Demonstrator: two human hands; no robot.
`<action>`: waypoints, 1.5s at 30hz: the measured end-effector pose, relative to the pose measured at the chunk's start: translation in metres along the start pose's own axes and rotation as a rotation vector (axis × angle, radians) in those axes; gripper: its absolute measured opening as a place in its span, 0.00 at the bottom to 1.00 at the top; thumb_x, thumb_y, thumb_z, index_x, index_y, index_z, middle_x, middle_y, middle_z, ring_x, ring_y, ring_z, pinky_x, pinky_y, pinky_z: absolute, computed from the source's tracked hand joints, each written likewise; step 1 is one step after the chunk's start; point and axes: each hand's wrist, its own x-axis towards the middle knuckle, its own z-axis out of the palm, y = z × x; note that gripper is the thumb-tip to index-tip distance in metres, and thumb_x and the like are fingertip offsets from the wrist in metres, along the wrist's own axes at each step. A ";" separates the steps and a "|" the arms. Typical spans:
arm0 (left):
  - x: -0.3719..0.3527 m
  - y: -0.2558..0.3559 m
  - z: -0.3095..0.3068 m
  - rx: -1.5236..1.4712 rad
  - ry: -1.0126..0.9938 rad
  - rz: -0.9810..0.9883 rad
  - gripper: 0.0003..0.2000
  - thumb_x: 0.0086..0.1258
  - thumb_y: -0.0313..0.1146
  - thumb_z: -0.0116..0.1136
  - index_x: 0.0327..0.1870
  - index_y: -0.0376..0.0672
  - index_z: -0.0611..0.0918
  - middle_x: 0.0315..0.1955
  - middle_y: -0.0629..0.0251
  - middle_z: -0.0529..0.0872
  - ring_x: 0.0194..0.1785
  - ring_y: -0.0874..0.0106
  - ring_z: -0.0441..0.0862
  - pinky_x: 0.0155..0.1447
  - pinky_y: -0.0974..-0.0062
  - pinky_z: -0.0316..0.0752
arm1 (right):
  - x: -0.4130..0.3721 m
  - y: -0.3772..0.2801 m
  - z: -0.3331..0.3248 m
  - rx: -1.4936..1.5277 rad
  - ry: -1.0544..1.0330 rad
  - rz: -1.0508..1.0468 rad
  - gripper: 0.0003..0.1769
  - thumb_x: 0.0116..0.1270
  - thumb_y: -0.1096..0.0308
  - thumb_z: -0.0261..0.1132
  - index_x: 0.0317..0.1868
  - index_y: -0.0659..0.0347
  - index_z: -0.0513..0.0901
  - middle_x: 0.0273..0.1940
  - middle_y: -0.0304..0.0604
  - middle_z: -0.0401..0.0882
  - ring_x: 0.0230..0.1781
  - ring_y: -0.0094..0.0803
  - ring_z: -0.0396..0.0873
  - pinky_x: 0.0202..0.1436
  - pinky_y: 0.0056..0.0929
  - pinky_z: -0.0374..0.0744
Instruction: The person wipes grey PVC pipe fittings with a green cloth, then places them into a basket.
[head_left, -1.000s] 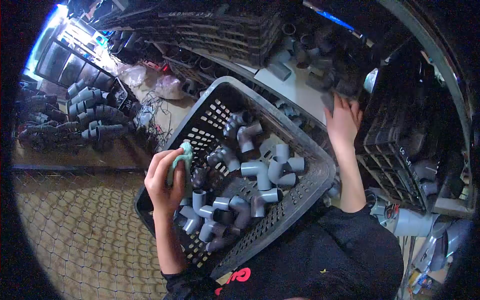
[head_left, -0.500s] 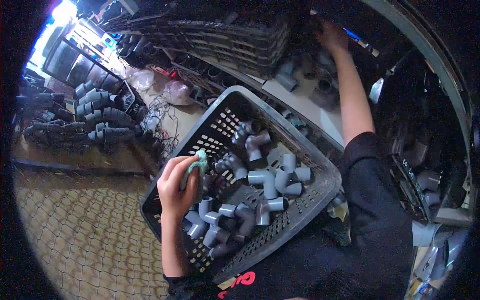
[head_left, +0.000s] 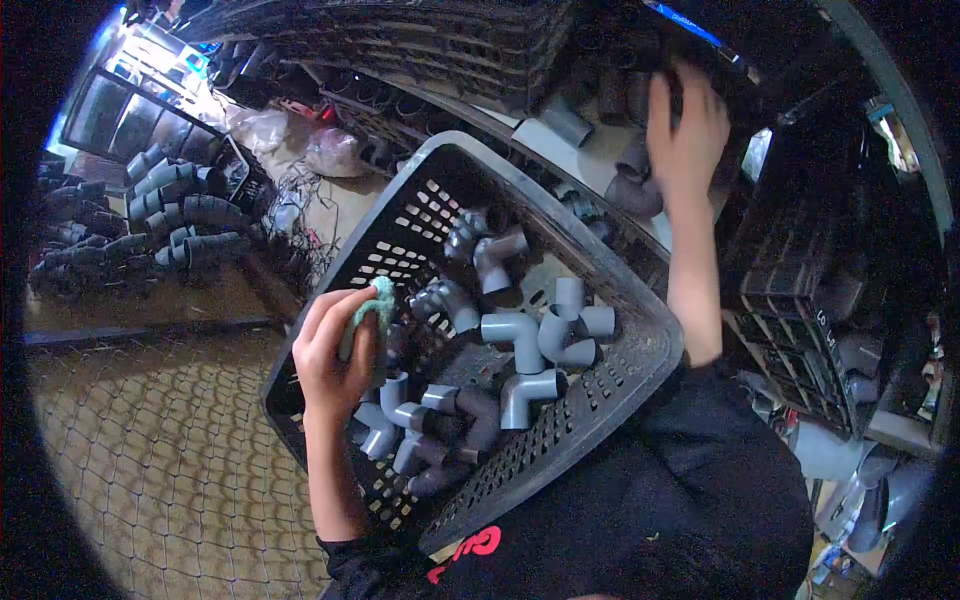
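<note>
My left hand (head_left: 335, 350) is closed on a light green cloth (head_left: 371, 312) above the left side of a black plastic basket (head_left: 655, 340). Inside the basket lie several grey pipe elbows (head_left: 522, 335). My right hand (head_left: 688, 135) is at the upper right, fingers apart and slightly blurred, over a pale work surface (head_left: 548, 142). Near its fingers are a grey fitting (head_left: 567, 122) and darker fittings (head_left: 632, 190). Nothing shows in the right hand.
Stacked black crates (head_left: 440, 50) stand at the top. Piled fittings (head_left: 180, 210) sit at the left, above wire mesh (head_left: 170, 450). A clear plastic bag (head_left: 335, 148) lies behind the basket. Another black crate (head_left: 800, 340) is at the right.
My right hand has come down and back from the dark area at the top, with its fingers now spread. The view has shifted slightly; my left hand still holds the cloth.
</note>
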 end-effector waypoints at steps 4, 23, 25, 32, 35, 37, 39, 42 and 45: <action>-0.001 0.000 0.000 0.010 0.001 -0.001 0.11 0.65 0.19 0.58 0.47 0.36 0.84 0.41 0.54 0.85 0.44 0.62 0.85 0.50 0.71 0.77 | -0.079 -0.031 -0.039 -0.070 -0.234 -0.083 0.25 0.64 0.53 0.67 0.60 0.50 0.78 0.65 0.43 0.72 0.61 0.50 0.71 0.65 0.50 0.67; -0.002 0.011 0.002 0.013 -0.013 0.023 0.12 0.63 0.19 0.61 0.47 0.38 0.84 0.40 0.55 0.86 0.43 0.61 0.85 0.49 0.70 0.78 | -0.096 -0.011 -0.013 -0.046 -0.444 0.178 0.30 0.65 0.48 0.65 0.66 0.46 0.72 0.70 0.43 0.66 0.64 0.64 0.65 0.70 0.50 0.66; -0.002 0.010 0.003 0.016 -0.017 0.026 0.12 0.63 0.20 0.61 0.47 0.38 0.84 0.40 0.55 0.86 0.42 0.61 0.85 0.48 0.70 0.79 | -0.095 -0.008 -0.013 -0.028 -0.433 0.170 0.30 0.65 0.49 0.66 0.65 0.46 0.72 0.70 0.42 0.66 0.65 0.63 0.65 0.70 0.49 0.66; -0.003 0.010 -0.002 0.018 -0.013 0.027 0.12 0.63 0.20 0.62 0.47 0.38 0.84 0.39 0.56 0.86 0.41 0.61 0.86 0.47 0.71 0.79 | -0.092 0.007 -0.029 0.050 -0.457 0.086 0.26 0.61 0.57 0.71 0.58 0.54 0.78 0.69 0.43 0.67 0.67 0.52 0.65 0.70 0.46 0.64; -0.002 0.008 -0.002 0.014 -0.007 0.023 0.11 0.63 0.21 0.62 0.47 0.38 0.84 0.39 0.56 0.86 0.41 0.61 0.86 0.47 0.71 0.79 | -0.088 0.004 -0.049 0.067 -0.408 0.117 0.26 0.60 0.57 0.72 0.57 0.55 0.78 0.69 0.44 0.67 0.66 0.52 0.67 0.69 0.46 0.65; -0.002 0.008 -0.002 0.010 -0.011 0.021 0.11 0.63 0.21 0.62 0.47 0.38 0.84 0.39 0.56 0.86 0.41 0.62 0.86 0.46 0.71 0.79 | -0.083 0.010 -0.054 0.027 -0.286 0.133 0.27 0.59 0.55 0.73 0.57 0.56 0.79 0.68 0.50 0.68 0.65 0.54 0.68 0.68 0.47 0.66; -0.001 0.009 -0.001 0.004 -0.023 0.018 0.11 0.63 0.22 0.62 0.47 0.39 0.85 0.39 0.56 0.86 0.40 0.62 0.86 0.46 0.71 0.79 | -0.071 0.024 -0.045 -0.015 -0.094 0.121 0.29 0.59 0.54 0.73 0.57 0.57 0.79 0.67 0.55 0.68 0.66 0.56 0.67 0.68 0.49 0.67; -0.001 0.009 0.000 -0.005 -0.036 0.037 0.11 0.64 0.22 0.62 0.46 0.39 0.85 0.39 0.56 0.86 0.40 0.62 0.86 0.46 0.72 0.79 | -0.042 0.028 -0.024 -0.182 -0.053 0.403 0.31 0.58 0.52 0.73 0.59 0.58 0.79 0.67 0.62 0.66 0.69 0.58 0.64 0.70 0.50 0.66; -0.001 0.012 -0.003 -0.007 -0.041 0.019 0.11 0.63 0.21 0.62 0.46 0.39 0.85 0.39 0.56 0.86 0.40 0.62 0.86 0.46 0.72 0.79 | -0.021 0.047 0.006 -0.064 -0.166 0.380 0.33 0.57 0.54 0.73 0.60 0.60 0.77 0.69 0.64 0.64 0.70 0.60 0.62 0.72 0.50 0.64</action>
